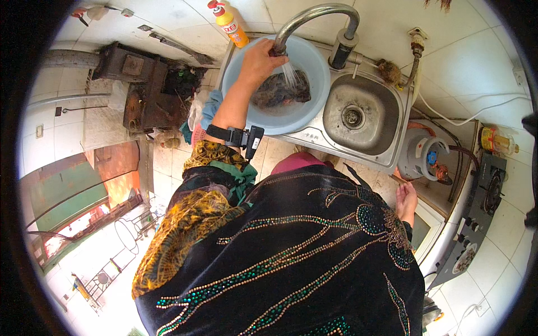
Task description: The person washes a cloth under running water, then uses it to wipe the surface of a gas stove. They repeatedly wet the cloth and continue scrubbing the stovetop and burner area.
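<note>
My left hand [261,63] is closed around the outlet end of the curved metal faucet [321,12]. Water [290,76] streams from it into a light blue plastic basin [286,125]. In the basin lies a dark, mottled piece [279,90], wet and partly under water; what it is stays unclear. Low at the right, by the sink's front corner, is my right hand [406,199], its fingers curled upward. A thin brown object [397,179] shows at its fingertips; whether the hand grips it is not plain.
Right of the basin is the steel sink bowl [352,117] with its drain. A yellow pump bottle [230,26] stands behind the basin. A scouring ball [388,72] sits at the back edge. Gas cylinder [420,151] and gas stove [473,227] are at the right, a rusty stove [145,98] at the left.
</note>
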`<state>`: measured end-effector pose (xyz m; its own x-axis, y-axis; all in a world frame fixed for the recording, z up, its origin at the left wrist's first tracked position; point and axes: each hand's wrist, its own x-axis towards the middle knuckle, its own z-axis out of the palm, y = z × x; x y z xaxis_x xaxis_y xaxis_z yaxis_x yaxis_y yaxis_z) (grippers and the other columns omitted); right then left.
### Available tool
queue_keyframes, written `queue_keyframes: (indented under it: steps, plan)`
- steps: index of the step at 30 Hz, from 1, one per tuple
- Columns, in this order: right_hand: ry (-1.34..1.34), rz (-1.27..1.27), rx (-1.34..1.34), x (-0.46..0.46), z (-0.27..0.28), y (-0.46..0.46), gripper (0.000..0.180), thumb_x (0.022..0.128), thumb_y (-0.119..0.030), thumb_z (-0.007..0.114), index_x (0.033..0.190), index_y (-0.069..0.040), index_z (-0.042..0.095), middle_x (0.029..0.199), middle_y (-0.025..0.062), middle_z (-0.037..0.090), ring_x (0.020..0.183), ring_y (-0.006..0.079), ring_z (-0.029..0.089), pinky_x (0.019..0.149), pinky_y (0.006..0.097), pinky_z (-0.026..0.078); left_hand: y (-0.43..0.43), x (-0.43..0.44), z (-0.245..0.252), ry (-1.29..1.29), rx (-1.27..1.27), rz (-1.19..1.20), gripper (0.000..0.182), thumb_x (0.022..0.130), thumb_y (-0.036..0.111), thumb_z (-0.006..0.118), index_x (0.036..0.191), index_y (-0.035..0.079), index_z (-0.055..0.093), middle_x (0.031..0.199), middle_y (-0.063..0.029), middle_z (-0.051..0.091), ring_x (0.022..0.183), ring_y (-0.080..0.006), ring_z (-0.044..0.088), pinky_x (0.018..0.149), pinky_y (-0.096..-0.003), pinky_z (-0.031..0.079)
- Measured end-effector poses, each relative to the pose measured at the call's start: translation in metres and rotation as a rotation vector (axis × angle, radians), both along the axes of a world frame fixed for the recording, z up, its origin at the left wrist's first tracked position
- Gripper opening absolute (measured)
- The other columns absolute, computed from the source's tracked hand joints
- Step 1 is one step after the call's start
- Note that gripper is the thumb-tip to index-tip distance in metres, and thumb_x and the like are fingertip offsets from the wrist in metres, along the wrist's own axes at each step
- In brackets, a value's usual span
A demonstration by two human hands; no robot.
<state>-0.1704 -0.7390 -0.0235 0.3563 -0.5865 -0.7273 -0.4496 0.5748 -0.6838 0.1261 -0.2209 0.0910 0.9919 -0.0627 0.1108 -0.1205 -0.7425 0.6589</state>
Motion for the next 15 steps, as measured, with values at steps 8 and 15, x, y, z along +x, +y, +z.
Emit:
queue_keyframes:
  steps: [8, 15]
  plan:
    - [-0.005, 0.039, 0.009, 0.008, 0.004, 0.004, 0.040, 0.095, -0.011, 0.049, 0.133, 0.000, 0.047, 0.116, 0.0092, 0.054, 0.100, 0.0198, 0.055, 0.097, 0.0376, 0.047, 0.001, 0.003, -0.007, -0.037, -0.111, -0.041, 0.034, 0.070, 0.027, 0.078, 0.093, 0.004, 0.068, 0.084, -0.0125, 0.061, 0.078, -0.0314, 0.061, 0.071, -0.0386, 0.048]
    - [0.010, 0.025, -0.008, 0.001, 0.000, 0.004, 0.042, 0.095, -0.012, 0.049, 0.135, -0.001, 0.046, 0.115, 0.0092, 0.054, 0.097, 0.0186, 0.056, 0.094, 0.0361, 0.048, 0.003, 0.006, -0.009, -0.010, -0.043, -0.038, 0.033, 0.073, 0.024, 0.077, 0.097, 0.004, 0.070, 0.087, -0.0088, 0.064, 0.078, -0.0218, 0.063, 0.073, -0.0324, 0.050]
